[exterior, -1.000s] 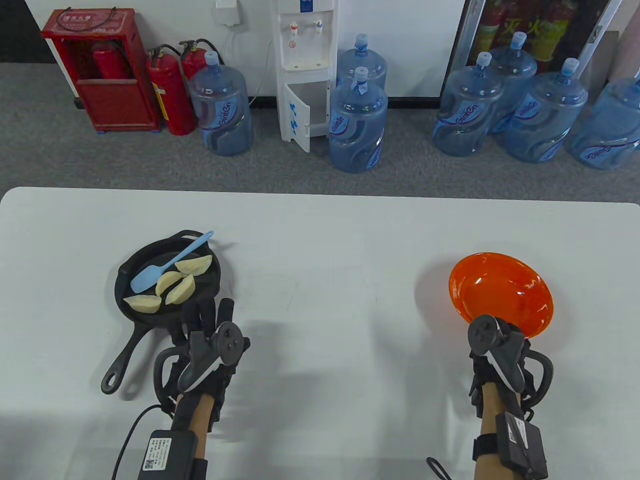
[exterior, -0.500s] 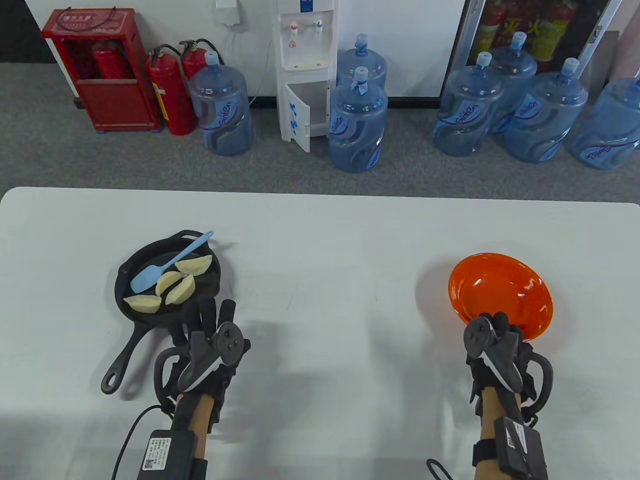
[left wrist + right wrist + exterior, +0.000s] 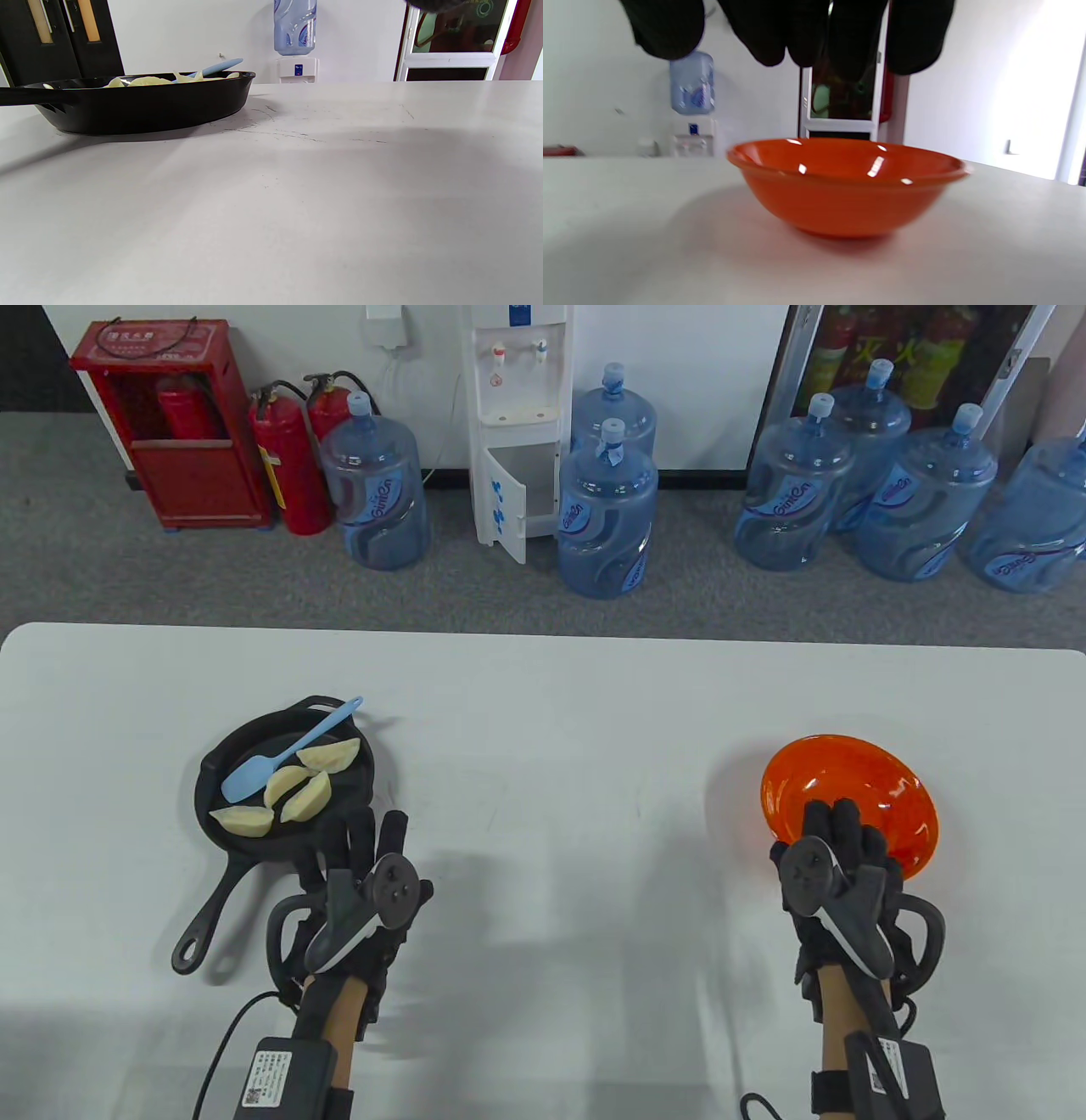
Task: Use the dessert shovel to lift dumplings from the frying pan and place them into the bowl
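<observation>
You are hovering your left hand [image 3: 361, 869], fingers straight and holding nothing, at the frying pan's [image 3: 356, 793] five o'clock edge. Four dumplings [image 3: 293, 791] are lying in the pan, with the blue dessert shovel [image 3: 284, 752] resting across them, handle pointing to one o'clock. Your right hand [image 3: 836, 857], fingers relaxed and gripping nothing, is hanging over the near rim of the orange bowl [image 3: 882, 780]. The bowl is sitting well away at three o'clock, so a tilted shovel could be dropping dumplings on the way.

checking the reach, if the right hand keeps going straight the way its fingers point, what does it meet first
Probably the orange bowl. The right hand points its straight fingers at it from the near side, above the near rim; height is unclear, so it may pass just over the rim.
</observation>
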